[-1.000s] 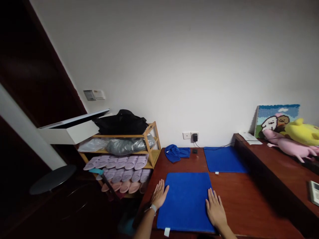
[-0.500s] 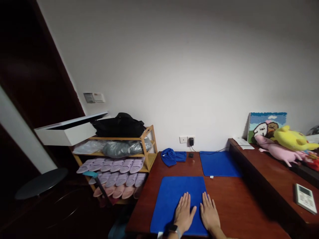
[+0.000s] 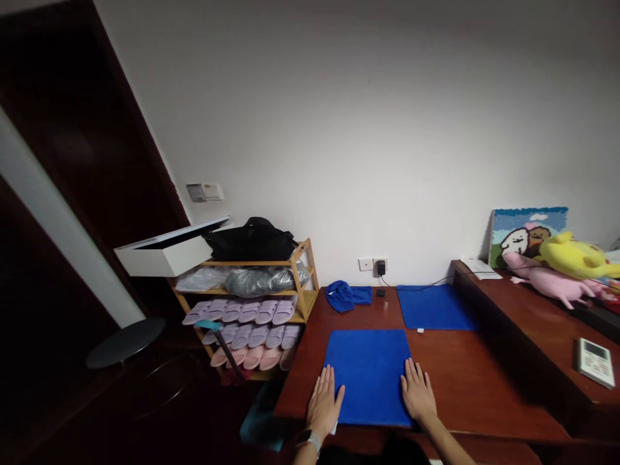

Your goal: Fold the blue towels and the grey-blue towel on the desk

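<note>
A blue cloth lies spread flat on the reddish-brown table before me. My left hand, a watch on its wrist, rests palm down along the cloth's left edge with fingers stretched out. On the opposite edge lies my right hand, also flat with its fingers extended. Neither hand holds anything. Farther back sits a second flat blue cloth, and a crumpled blue cloth is bunched near the wall.
Left of the table stands a wooden rack with several slippers, a black bag and a white box. On the raised right ledge are plush toys and a white calculator-like device. A black plug is in the wall socket.
My hands have moved apart: the left slid from the cloth's middle to its left edge, while the right stays at the right edge. The camera view has shifted slightly.
</note>
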`<action>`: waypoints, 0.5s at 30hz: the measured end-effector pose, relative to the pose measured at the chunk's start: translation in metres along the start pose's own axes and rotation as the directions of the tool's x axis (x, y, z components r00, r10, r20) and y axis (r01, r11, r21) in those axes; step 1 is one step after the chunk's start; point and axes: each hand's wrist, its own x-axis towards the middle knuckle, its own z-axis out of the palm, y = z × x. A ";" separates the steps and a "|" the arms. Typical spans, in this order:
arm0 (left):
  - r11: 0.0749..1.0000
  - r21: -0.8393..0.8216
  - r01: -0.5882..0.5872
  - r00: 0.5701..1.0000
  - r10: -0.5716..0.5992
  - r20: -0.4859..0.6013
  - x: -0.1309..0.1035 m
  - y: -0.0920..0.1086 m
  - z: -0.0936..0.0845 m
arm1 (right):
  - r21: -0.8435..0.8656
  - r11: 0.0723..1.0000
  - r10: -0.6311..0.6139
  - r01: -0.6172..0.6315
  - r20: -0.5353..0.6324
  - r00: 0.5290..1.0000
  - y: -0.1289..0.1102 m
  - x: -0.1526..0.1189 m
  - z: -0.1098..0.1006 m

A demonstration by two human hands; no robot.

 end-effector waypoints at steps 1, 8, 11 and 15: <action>1.000 0.001 0.001 1.000 -0.001 -0.003 0.000 0.001 0.001 | 0.010 1.000 0.005 -0.005 -0.016 1.000 0.002 -0.006 0.004; 1.000 0.006 -0.029 1.000 0.029 -0.007 0.003 -0.004 -0.004 | 0.071 0.992 -0.095 0.104 -0.131 0.987 0.014 -0.044 0.037; 0.998 0.002 -0.069 0.996 0.069 -0.054 0.002 0.018 -0.017 | 0.073 0.992 -0.091 0.102 -0.147 0.985 0.013 -0.046 0.036; 0.960 -0.067 -0.273 0.958 0.264 -0.114 -0.003 0.094 -0.021 | 0.073 0.993 -0.082 0.093 -0.149 0.985 0.011 -0.045 0.035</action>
